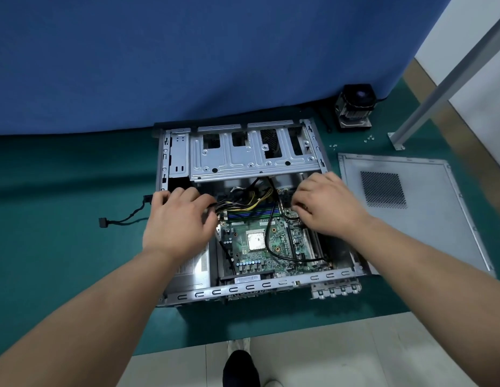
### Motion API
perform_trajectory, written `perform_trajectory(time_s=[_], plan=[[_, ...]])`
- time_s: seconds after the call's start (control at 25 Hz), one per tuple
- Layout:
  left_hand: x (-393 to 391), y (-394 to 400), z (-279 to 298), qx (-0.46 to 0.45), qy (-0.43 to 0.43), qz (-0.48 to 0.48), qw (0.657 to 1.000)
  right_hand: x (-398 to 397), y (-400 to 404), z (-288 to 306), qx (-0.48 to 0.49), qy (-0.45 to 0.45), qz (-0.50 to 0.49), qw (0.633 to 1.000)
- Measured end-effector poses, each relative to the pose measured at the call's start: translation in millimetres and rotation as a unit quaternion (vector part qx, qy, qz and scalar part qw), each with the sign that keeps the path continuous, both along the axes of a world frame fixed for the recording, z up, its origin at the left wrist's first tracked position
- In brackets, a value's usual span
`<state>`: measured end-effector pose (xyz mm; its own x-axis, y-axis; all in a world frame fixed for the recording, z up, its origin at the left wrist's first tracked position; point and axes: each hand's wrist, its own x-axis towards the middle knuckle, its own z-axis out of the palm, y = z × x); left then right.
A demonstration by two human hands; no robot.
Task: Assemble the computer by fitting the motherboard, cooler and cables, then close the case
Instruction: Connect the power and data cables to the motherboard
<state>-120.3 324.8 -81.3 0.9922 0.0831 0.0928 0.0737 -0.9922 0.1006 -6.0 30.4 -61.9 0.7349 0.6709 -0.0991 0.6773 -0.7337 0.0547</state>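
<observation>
An open grey computer case [243,291] lies on the green mat. The green motherboard [274,244] sits inside it, its bare silver processor [255,239] facing up. My left hand [179,219] reaches into the case's left side, its fingers curled round a bundle of yellow and black cables [243,203]. My right hand [327,208] is over the board's far right corner with fingertips curled down on a connector there; the fingertips hide it. The cooler [355,107] stands outside the case at the back right. The side panel [405,208] lies flat to the right.
A silver power supply [192,272] sits in the case's near left corner. A black cable with a plug [103,221] trails out over the mat on the left. Loose screws [369,138] lie near a metal post foot [396,139]. A blue partition [187,65] stands behind.
</observation>
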Motion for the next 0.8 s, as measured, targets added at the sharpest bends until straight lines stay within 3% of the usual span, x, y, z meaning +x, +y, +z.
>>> perform_trajectory(time_s=[0.12, 0.4, 0.64, 0.72, 0.8], plan=[[1, 0, 0, -0.001, -0.016, 0.012, 1.000, -1, 1, -9, 0.016, -0.021, 0.001, 1.000], [-2, -4, 4, -0.032, -0.031, 0.066, 0.997, -1, 4, -8, -0.097, -0.033, 0.027, 0.994], [0, -3, 10, -0.036, -0.004, 0.066, 0.997, -4, 13, 6, -0.199, 0.021, 0.009, 0.980], [-1, -2, 8, -0.050, -0.001, 0.059, 0.997, -22, 28, 3, -0.189, 0.084, -0.036, 0.978], [-1, -3, 8, -0.060, 0.000, 0.049, 0.997, -41, 48, -7, -0.154, 0.219, -0.112, 0.957]])
